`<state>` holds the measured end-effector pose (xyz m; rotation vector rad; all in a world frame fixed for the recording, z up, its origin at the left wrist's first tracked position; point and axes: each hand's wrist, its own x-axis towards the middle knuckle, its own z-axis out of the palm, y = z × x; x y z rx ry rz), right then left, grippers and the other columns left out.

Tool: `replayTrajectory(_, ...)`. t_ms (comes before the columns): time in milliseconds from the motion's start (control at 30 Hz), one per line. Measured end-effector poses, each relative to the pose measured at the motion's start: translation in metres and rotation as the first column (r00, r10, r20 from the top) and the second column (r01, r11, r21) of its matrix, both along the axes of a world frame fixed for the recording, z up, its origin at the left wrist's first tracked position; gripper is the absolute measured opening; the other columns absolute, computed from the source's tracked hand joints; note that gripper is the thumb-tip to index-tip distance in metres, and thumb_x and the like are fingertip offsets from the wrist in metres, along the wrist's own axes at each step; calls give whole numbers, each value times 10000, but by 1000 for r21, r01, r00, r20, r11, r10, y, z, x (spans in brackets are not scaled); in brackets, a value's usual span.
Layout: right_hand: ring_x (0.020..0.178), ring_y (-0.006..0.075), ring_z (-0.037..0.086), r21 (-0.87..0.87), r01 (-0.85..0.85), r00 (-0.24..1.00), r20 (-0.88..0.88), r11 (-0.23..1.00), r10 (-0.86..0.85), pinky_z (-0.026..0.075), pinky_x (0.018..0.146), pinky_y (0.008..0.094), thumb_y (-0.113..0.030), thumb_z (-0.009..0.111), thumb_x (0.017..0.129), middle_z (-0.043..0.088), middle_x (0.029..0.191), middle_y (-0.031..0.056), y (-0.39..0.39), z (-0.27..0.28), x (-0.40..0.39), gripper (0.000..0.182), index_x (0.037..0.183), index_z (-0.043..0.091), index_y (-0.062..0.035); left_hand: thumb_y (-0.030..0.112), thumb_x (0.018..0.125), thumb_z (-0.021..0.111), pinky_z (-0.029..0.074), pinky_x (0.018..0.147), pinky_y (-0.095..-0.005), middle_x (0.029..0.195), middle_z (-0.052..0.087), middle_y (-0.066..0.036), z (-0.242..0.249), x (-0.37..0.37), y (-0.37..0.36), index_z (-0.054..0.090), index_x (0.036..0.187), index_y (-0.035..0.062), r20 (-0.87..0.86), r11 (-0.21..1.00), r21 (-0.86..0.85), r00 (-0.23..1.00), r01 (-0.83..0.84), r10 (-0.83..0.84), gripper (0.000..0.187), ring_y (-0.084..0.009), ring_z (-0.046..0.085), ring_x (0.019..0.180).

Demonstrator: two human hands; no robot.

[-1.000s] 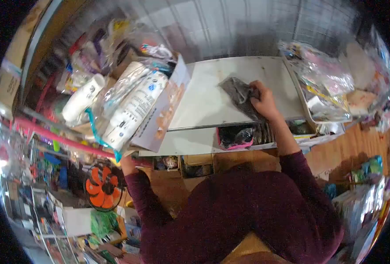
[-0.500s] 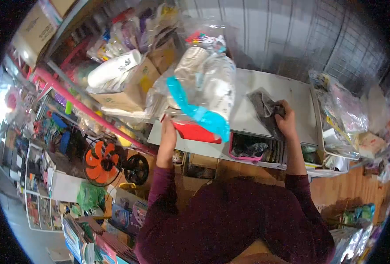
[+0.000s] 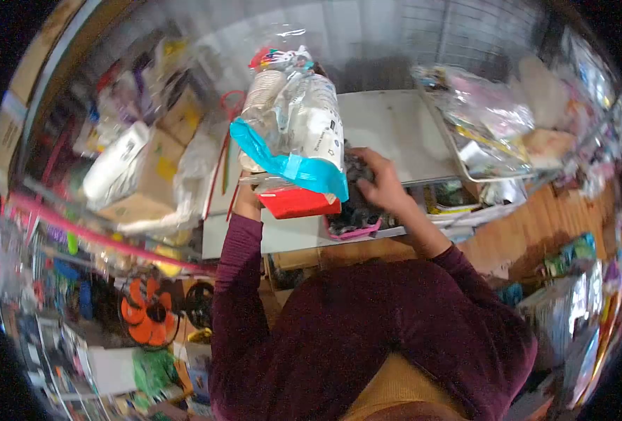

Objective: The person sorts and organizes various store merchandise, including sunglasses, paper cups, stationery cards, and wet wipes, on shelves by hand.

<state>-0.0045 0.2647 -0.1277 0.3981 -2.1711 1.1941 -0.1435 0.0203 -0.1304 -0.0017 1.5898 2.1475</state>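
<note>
Right hand [image 3: 381,184] shifts over to the pink basket [image 3: 356,235], closed around a dark bag [image 3: 356,168] — now just beside the box [image 3: 300,203] of cups [image 3: 321,130], gripped by the left hand [image 3: 248,201] over the bench [image 3: 395,123] — so both hands are occupied, close together.

Clear, glossy plastic wrap [image 3: 285,105] covers white cups [image 3: 322,119] above a smooth red box [image 3: 299,203]. Dark bag [image 3: 356,172]: crinkled plastic. Shelf [image 3: 395,130]: smooth, white. Sleeve [image 3: 239,256]: matt maroon cloth. Floor [image 3: 528,223]: wood-look.
</note>
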Motion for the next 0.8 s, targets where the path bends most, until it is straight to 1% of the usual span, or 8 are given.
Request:
replayTrajectory(167, 899, 378, 578, -260, 264, 964, 53, 929, -259, 459, 809, 355, 26, 529, 628, 588, 955, 205, 30, 7, 21, 426, 1052, 547, -9, 418, 948, 349, 414, 914, -315, 1149, 554, -120, 18, 14, 82, 439, 1255, 50, 106, 993, 121, 994, 13, -26, 488, -231, 538, 1052)
replayTrajectory(367, 808, 239, 579, -182, 523, 829, -116, 832, -547, 448, 749, 329, 32, 495, 651, 582, 854, 142, 51, 5, 63, 318, 962, 553, 5, 440, 941, 370, 423, 908, -306, 1138, 562, -97, 21, 32, 150, 450, 1254, 87, 77, 987, 157, 997, -27, 15, 478, -211, 546, 1038)
replayTrajectory(400, 781, 220, 558, -266, 523, 812, -131, 810, -568, 443, 738, 316, 36, 491, 651, 571, 842, 126, 57, -5, 67, 316, 961, 549, 9, 453, 943, 365, 416, 913, -303, 1168, 543, -88, -18, 10, 164, 447, 1259, 93, -169, 992, 123, 986, 11, 11, 487, -198, 530, 1058)
replayTrajectory(533, 760, 147, 490, -517, 529, 750, -86, 673, -656, 417, 705, 247, 42, 476, 682, 527, 814, 73, 52, 7, 88, 281, 953, 547, 19, 390, 969, 310, 373, 950, -317, 1264, 462, -126, -10, -2, 212, 364, 1314, 2, -339, 955, 217, 933, 204, -123, 522, -215, 462, 1126)
replayTrajectory(600, 750, 153, 494, -444, 574, 706, -156, 688, -690, 423, 701, 252, 34, 466, 683, 536, 828, 79, 64, 8, 99, 268, 935, 557, 39, 360, 975, 301, 362, 958, -319, 1273, 450, -143, -42, -22, 235, 342, 1323, -23, -539, 956, 145, 831, 257, -141, 519, -218, 452, 1129)
replayTrajectory(667, 769, 177, 518, -397, 605, 667, -221, 690, -712, 436, 726, 279, 12, 471, 659, 554, 824, 101, 72, 17, 114, 268, 904, 564, 62, 328, 976, 298, 332, 987, -325, 1275, 447, -171, -31, -8, 250, 342, 1320, -35, -471, 914, 348, 882, 210, -23, 501, -242, 445, 1135)
replayTrajectory(767, 825, 222, 553, -360, 653, 649, -187, 667, -737, 437, 819, 327, -50, 490, 654, 592, 897, 148, 91, 4, 155, 262, 879, 578, 51, 266, 969, 300, 294, 1020, -340, 1309, 408, -187, -38, -3, 279, 324, 1332, -34, -625, 946, 269, 780, 180, 29, 472, -267, 405, 1179)
replayTrajectory(800, 832, 228, 558, -418, 406, 836, -189, 813, -515, 441, 825, 344, -56, 533, 667, 602, 892, 150, 98, 8, 167, 227, 867, 588, 37, 236, 966, 302, 275, 1036, -348, 1325, 389, -195, -42, -9, 279, 316, 1339, -33, -694, 967, 217, 717, 132, 58, 460, -279, 385, 1201)
